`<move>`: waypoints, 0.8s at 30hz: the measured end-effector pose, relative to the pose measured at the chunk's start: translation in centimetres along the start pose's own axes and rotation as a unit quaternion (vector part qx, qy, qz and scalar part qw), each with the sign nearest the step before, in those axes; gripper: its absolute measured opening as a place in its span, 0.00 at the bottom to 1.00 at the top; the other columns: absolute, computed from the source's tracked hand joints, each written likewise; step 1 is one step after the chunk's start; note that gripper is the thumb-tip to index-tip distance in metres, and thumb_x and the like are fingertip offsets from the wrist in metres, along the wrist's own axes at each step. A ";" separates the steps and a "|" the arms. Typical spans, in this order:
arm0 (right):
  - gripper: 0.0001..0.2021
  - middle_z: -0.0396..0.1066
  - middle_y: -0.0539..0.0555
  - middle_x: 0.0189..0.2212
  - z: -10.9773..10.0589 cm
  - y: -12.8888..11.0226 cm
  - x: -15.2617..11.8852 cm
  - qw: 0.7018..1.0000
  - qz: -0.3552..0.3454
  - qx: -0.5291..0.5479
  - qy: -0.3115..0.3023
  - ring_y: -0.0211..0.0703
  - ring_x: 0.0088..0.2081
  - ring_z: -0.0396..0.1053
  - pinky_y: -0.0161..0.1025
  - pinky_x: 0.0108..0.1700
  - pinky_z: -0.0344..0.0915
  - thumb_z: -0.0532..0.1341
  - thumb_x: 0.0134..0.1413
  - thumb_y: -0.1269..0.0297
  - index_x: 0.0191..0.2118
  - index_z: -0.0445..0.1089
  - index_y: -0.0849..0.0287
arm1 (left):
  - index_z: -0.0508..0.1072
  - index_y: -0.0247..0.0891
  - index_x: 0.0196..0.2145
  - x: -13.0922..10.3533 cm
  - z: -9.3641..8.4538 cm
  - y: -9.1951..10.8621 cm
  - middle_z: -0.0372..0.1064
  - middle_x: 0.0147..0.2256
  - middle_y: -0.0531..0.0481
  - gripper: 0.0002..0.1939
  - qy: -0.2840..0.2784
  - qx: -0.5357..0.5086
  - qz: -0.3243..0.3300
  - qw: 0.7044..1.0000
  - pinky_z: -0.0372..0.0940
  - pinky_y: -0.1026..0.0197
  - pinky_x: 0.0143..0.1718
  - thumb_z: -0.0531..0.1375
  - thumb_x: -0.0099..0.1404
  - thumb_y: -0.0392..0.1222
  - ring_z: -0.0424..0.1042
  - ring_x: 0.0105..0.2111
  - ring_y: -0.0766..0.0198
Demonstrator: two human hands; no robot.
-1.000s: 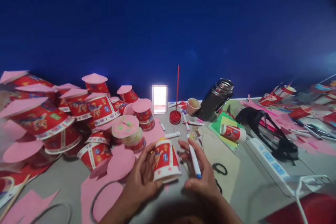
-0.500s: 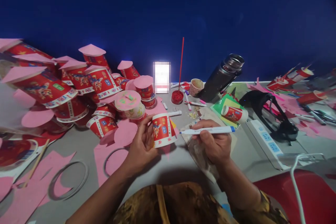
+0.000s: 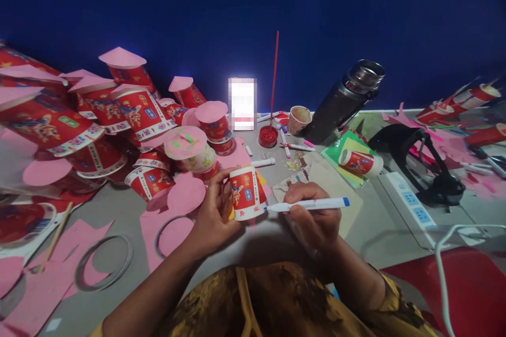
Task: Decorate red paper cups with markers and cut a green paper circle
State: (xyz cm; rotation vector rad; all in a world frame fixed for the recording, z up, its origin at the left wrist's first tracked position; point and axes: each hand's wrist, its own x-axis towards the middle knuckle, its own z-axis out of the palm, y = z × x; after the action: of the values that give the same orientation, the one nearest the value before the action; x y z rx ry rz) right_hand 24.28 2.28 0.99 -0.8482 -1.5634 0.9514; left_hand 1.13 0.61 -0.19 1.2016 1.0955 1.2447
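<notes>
My left hand point(image 3: 217, 210) is wrapped round a red and white paper cup point(image 3: 245, 194), which stands mouth down with its white rim at the bottom. In my right hand point(image 3: 314, 216) is a white marker with a blue end point(image 3: 316, 204), held almost level. Its blue tip points left and is at the cup's right side, near the printed rim; whether it touches cannot be told. A yellow piece shows partly behind the cup. Just beyond the cup lies another white marker point(image 3: 264, 162).
Red cups with pink paper discs point(image 3: 146, 113) crowd the left, near a grey ring point(image 3: 103, 263). Behind are a red paint pot point(image 3: 268, 137) with a stick and a dark flask point(image 3: 343, 100). A power strip point(image 3: 409, 208) and black strap point(image 3: 422, 168) lie right.
My right hand has brought the marker tip left and down to the cup's side. The cup stays in my left hand. The camera view has shifted slightly.
</notes>
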 end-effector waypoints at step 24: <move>0.03 0.76 0.51 0.28 0.5 -0.8 1.0 0.999 -0.049 -0.022 -0.006 0.44 0.29 0.72 0.43 0.34 0.69 0.64 0.64 0.69 0.38 0.73 0.54 | 0.63 0.46 0.64 -0.1 0.1 0.6 0.65 0.67 0.36 0.45 -0.035 -0.032 0.011 0.999 0.66 0.43 0.68 0.75 0.53 0.30 0.70 0.67 0.43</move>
State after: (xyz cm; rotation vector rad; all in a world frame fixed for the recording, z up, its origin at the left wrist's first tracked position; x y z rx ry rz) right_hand 23.56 2.70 2.07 -0.7910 -1.6262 0.8552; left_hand 1.21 0.48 0.45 1.2034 0.9874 1.2365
